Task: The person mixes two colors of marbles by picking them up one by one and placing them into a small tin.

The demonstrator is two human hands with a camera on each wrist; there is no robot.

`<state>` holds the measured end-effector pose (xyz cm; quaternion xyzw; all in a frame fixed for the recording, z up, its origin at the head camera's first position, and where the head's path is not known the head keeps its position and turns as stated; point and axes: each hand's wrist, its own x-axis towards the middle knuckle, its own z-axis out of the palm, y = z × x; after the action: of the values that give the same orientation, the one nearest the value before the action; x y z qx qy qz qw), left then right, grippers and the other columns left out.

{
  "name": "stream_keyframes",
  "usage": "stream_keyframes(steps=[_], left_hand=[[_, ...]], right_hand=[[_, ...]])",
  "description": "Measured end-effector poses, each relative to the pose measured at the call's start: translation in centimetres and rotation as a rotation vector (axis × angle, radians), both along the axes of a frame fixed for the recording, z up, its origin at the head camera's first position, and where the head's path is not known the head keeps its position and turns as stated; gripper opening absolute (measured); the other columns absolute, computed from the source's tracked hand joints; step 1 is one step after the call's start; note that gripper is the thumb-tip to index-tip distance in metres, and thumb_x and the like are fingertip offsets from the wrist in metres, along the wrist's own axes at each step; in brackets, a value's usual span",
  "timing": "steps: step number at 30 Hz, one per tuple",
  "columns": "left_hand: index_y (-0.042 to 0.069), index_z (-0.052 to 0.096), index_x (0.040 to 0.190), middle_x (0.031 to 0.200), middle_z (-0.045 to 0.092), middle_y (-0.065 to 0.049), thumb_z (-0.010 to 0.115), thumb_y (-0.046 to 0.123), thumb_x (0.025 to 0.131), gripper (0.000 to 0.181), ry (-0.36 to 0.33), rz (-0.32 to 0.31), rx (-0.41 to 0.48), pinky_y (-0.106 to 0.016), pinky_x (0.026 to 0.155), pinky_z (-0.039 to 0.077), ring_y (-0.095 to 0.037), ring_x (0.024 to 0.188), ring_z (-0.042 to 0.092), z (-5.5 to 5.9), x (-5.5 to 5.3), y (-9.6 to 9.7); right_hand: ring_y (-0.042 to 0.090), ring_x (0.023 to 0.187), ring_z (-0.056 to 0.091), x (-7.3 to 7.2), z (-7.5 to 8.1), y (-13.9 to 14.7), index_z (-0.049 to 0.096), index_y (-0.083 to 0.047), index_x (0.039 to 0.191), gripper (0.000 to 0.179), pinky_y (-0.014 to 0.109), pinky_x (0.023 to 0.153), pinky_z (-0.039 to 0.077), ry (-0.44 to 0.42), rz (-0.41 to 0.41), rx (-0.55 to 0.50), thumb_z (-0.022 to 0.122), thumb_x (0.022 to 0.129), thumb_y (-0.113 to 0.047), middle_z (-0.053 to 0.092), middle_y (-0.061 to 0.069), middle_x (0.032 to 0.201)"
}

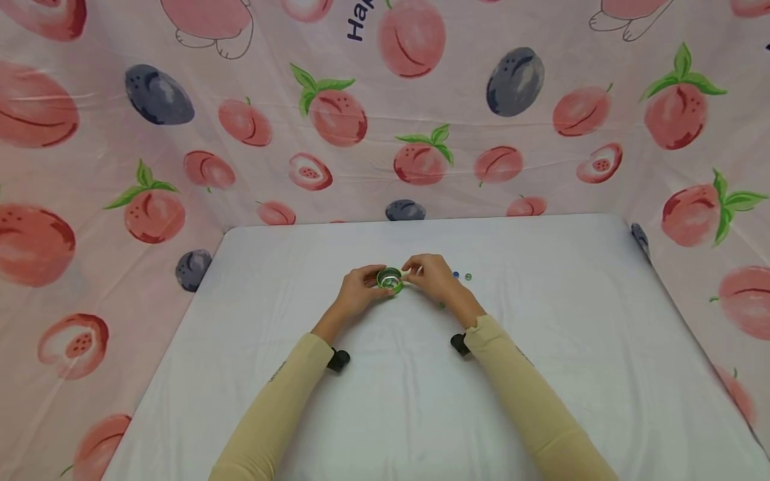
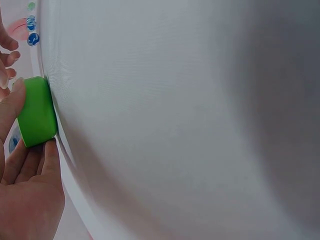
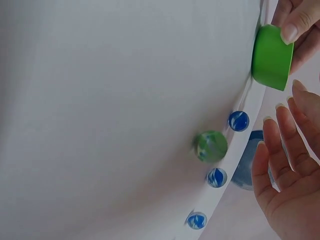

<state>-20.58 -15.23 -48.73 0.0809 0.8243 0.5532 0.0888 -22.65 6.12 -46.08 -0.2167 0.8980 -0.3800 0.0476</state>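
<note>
From where I'm standing, the squat, round green container with a shiny silvery inside (image 2: pixel 37 112) sits upright on the white cloth-covered table (image 1: pixel 397 401), toward the far side, mouth facing up. It's wider than tall, so its broad measure lies level and its round form gives no lengthwise direction; the upright axis is the short one. Something glassy shows inside, too small to count.

The person's left hand (image 1: pixel 359 288) holds it by the wall, thumb on the near side, fingers around the far side. The right hand (image 1: pixel 434 275) is at the opposite side, fingers bent and tips right by the rim; I can't tell whether they pinch anything.

Near the right hand, loose on the cloth, are three clear glass marbles with blue swirls (image 3: pixel 217 177) and a green glass marble (image 3: pixel 211 146).

Pale yellow sleeves (image 1: pixel 283 401) cover both arms, with black wrist devices (image 1: pixel 339 361). Behind hangs a pink fruit-printed curtain (image 1: pixel 373 180).
</note>
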Motion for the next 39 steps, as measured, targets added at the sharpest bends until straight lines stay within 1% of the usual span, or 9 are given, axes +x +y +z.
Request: stream_keyframes(steps=[7,14,21,31,39], left_hand=[[-0.009,0.057,0.145,0.145,0.061,-0.027,0.082,-0.003,0.089,0.062,0.001,0.005,-0.01,-0.039,0.113,0.053,-0.037,0.136,0.061,-0.1,0.0,-0.1],[-0.008,0.057,0.145,0.145,0.061,-0.027,0.082,-0.003,0.089,0.062,-0.011,0.009,-0.005,-0.041,0.114,0.052,-0.037,0.137,0.06,-0.2,-0.1,-0.1],[-0.009,0.057,0.145,0.144,0.06,-0.028,0.082,-0.001,0.09,0.061,-0.011,0.012,-0.024,-0.041,0.114,0.051,-0.038,0.137,0.06,-0.2,-0.2,-0.1],[-0.008,0.057,0.146,0.145,0.059,-0.027,0.083,-0.002,0.089,0.063,-0.02,0.008,-0.015,-0.04,0.115,0.051,-0.037,0.137,0.059,-0.2,0.0,-0.2],[-0.008,0.056,0.146,0.145,0.059,-0.027,0.083,-0.003,0.088,0.063,-0.028,0.001,-0.002,-0.041,0.115,0.051,-0.037,0.137,0.059,0.0,0.1,-0.1]], right_hand=[[0.022,0.081,0.064,0.2,0.4,0.9,0.077,0.001,0.112,0.018,0.032,0.074,0.056,-0.007,-0.021,0.015,0.075,0.099,-0.011,0.073,0.011,0.092],[0.024,0.081,0.064,0.3,0.5,2.0,0.077,0.003,0.11,0.017,0.035,0.076,0.056,0.023,-0.031,0.016,0.076,0.097,-0.009,0.073,0.013,0.09],[0.024,0.084,0.062,0.3,0.6,3.1,0.077,0.002,0.112,0.019,0.036,0.078,0.055,-0.006,-0.059,0.035,0.075,0.098,-0.01,0.073,0.013,0.094],[0.023,0.08,0.062,0.7,0.5,4.6,0.077,0.002,0.112,0.019,0.033,0.073,0.053,-0.003,-0.088,0.039,0.075,0.098,-0.01,0.073,0.012,0.091],[0.025,0.084,0.061,0.9,0.7,6.0,0.077,0.002,0.111,0.018,0.035,0.078,0.053,-0.01,-0.123,0.051,0.075,0.098,-0.011,0.072,0.012,0.092]])
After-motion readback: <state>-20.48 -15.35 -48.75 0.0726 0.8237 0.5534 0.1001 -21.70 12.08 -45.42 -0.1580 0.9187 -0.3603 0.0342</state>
